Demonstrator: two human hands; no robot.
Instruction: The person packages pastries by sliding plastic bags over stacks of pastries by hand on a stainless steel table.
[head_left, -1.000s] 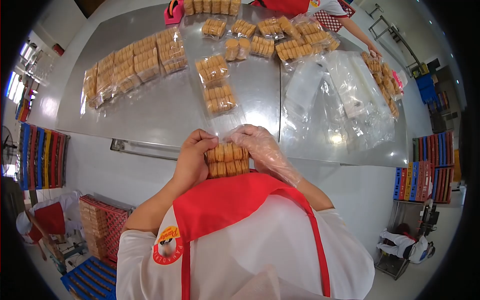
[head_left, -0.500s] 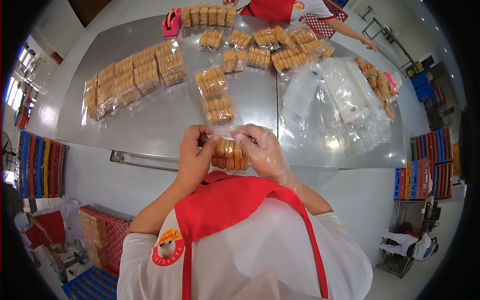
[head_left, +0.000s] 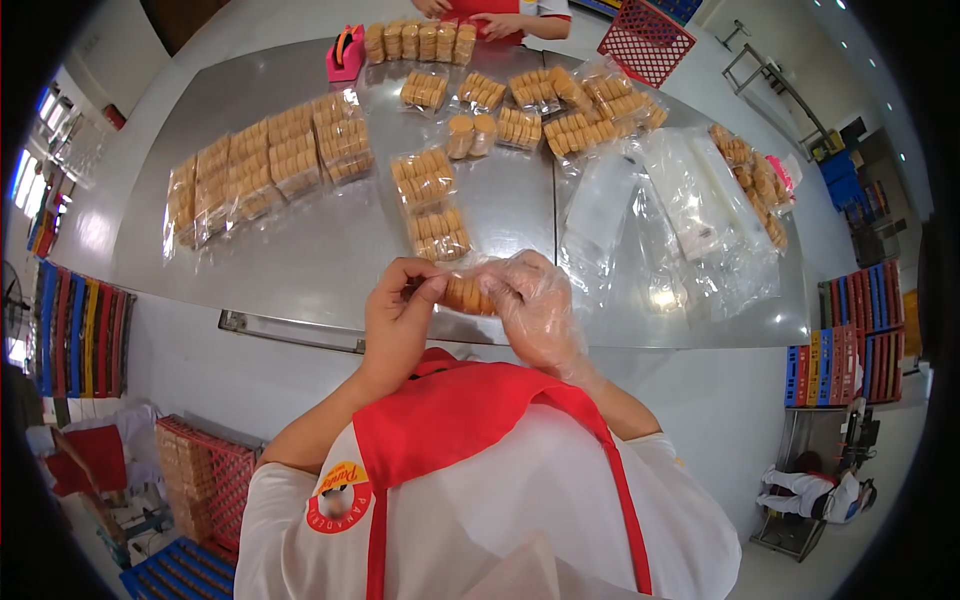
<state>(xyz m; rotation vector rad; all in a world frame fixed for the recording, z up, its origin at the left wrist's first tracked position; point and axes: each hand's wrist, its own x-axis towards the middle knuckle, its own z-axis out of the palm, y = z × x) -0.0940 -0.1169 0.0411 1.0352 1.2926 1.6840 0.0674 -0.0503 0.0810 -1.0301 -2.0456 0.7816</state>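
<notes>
Between my hands is a clear bag of round cookies (head_left: pixel 466 295), held at the near edge of the steel table. My bare left hand (head_left: pixel 400 305) pinches the bag's left side with thumb and fingers. My right hand (head_left: pixel 532 305), in a clear plastic glove, grips its right side. The fingers and gathered plastic hide part of the bag. Just beyond my hands, two filled packs of cookies (head_left: pixel 438 232) lie end to end. To the left stands a row of larger filled cookie packs (head_left: pixel 268 160).
The steel table (head_left: pixel 300 275) holds more cookie packs (head_left: pixel 575 132) at the back. Flat clear bags (head_left: pixel 690 190) and loose cookies (head_left: pixel 750 170) lie at right. A pink tape dispenser (head_left: pixel 345 55) stands at far left. Across the table is another person (head_left: pixel 500 18).
The bag in my hands has tilted, so only one row of cookies shows now. My right hand has rolled inward. The person opposite has drawn an outstretched arm back in.
</notes>
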